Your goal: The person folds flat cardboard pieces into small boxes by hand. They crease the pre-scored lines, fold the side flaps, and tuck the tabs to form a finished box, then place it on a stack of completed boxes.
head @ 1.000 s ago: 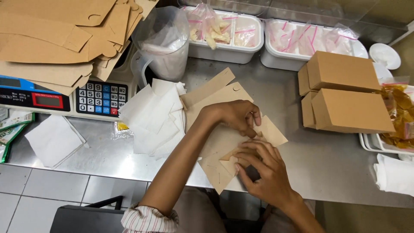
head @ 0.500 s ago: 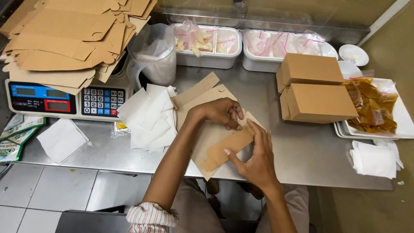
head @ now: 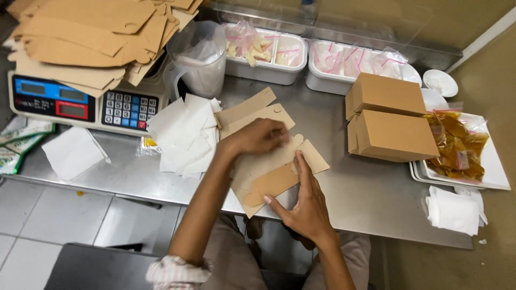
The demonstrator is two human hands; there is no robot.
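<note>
A flat brown cardboard box blank [head: 269, 172] lies on the steel counter [head: 365, 193] in front of me. My left hand [head: 260, 137] presses down on its upper part, fingers curled over the cardboard. My right hand [head: 301, 201] holds the lower flap, which is folded up and over, thumb at its left end and fingers stretched along the crease. Another flat blank [head: 250, 113] lies under it, pointing up and left.
A stack of white paper sheets [head: 185, 134] lies left of the blank. Two folded brown boxes [head: 392, 121] stand at right, beside a white tray of packets in yellow sauce [head: 459, 145]. A scale [head: 80, 104] carries stacked blanks [head: 91, 37]. White tubs [head: 266, 51] and a plastic jug [head: 201, 59] stand behind.
My right hand has folded the lower flap further over the blank. My left hand has shifted slightly on the upper part. The camera view has moved.
</note>
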